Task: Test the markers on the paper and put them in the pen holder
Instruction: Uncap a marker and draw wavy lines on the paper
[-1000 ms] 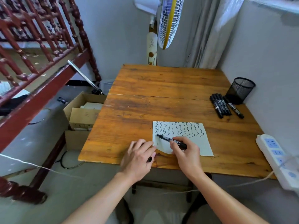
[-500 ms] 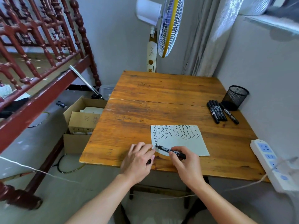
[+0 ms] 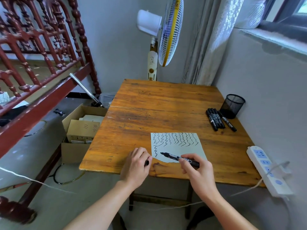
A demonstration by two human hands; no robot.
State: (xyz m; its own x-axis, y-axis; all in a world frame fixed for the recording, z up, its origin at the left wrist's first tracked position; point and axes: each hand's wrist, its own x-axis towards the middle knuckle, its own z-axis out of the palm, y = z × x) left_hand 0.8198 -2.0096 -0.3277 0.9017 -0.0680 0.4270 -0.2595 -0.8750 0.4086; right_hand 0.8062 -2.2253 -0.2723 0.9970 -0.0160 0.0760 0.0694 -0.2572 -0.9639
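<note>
Since half a second back, the marker (image 3: 180, 158) tip has come up off the fresh squiggle at the paper (image 3: 187, 150) left edge and sits a bit right of it. Right hand (image 3: 197, 170) grips the marker by its rear; left hand (image 3: 137, 165) is curled around the cap (image 3: 146, 163), I think. Marker lies nearly flat, long axis left-right, tip pointing left. A full row of squiggles is done, but five markers (image 3: 217, 119) lie beside the holder (image 3: 232, 106), which looks empty, so plenty left.
</note>
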